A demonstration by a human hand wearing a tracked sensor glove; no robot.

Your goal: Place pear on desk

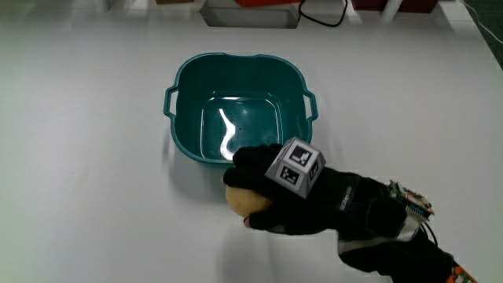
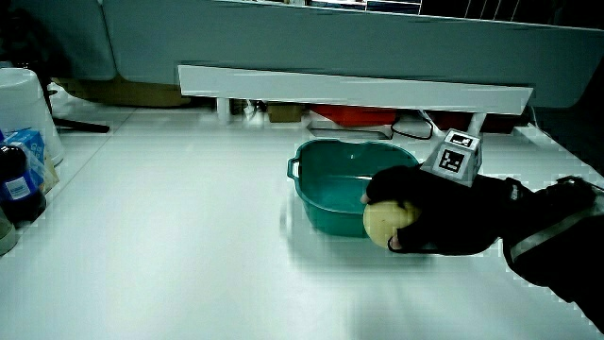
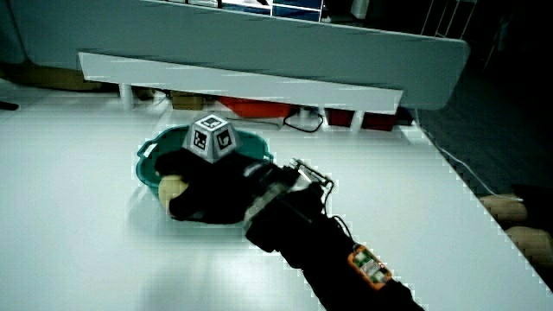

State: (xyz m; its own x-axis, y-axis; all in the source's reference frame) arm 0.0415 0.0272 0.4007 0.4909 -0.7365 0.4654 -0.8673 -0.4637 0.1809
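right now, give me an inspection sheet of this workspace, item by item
surface: white table, bare around the job's things
job's things: pear in the hand, low beside the teal basin on the side nearer the person; whether it touches the table cannot be told
clutter: basin holds nothing seen; white container and dark bottle at the table's edge in a side view
hand: gloved hand with fingers curled over the pear; patterned cube on its back
cables: black cable near the partition; small wired board on the forearm
surroundings: low white partition, red thing under it
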